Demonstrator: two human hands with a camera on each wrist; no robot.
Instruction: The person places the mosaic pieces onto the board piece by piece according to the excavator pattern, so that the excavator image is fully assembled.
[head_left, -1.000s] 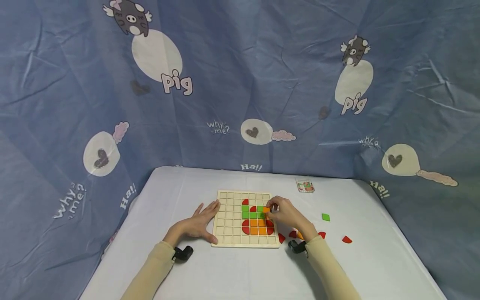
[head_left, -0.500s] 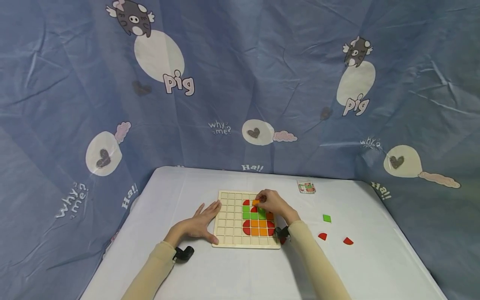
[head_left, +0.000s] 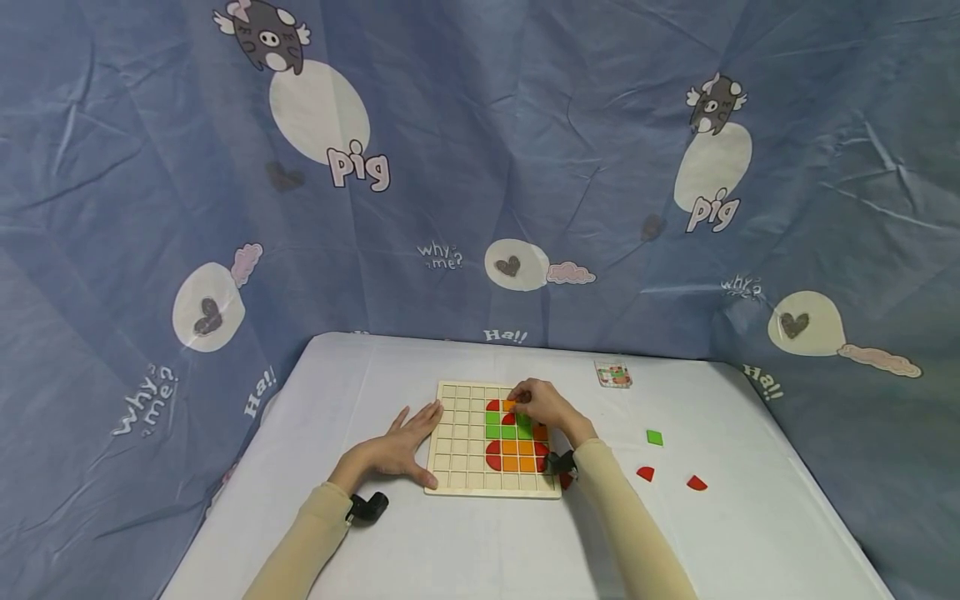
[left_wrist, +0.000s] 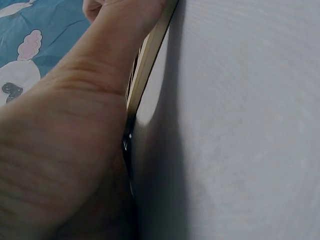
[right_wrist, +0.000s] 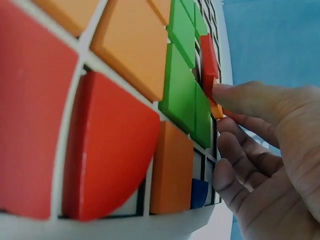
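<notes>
A square wooden grid board point(head_left: 457, 433) lies flat on a white counter point(head_left: 420, 550). A person's left hand point(head_left: 397, 452) rests at the board's left edge, its fingers released, straight and spread, with the thumb by the near corner. The right hand point(head_left: 546, 403) reaches over the board's right side, its fingers and thumb pinching an orange square point(head_left: 508, 406) at a cell toward the far edge. Just left of it sits a red quarter-circle point(head_left: 492, 406); nearer the person are green squares point(head_left: 492, 432), then a block of orange tiles point(head_left: 510, 463) with rounded red pieces point(head_left: 492, 462) on both sides. In the right wrist view, the thumb hides part of the pinched piece.

To the right of the board, a loose green tile point(head_left: 655, 437) and two red wedges point(head_left: 697, 483) lie on the counter. Farther back is a small picture card point(head_left: 613, 376). Behind hangs a blue curtain point(head_left: 450, 125) printed with cartoon pigs and words.
</notes>
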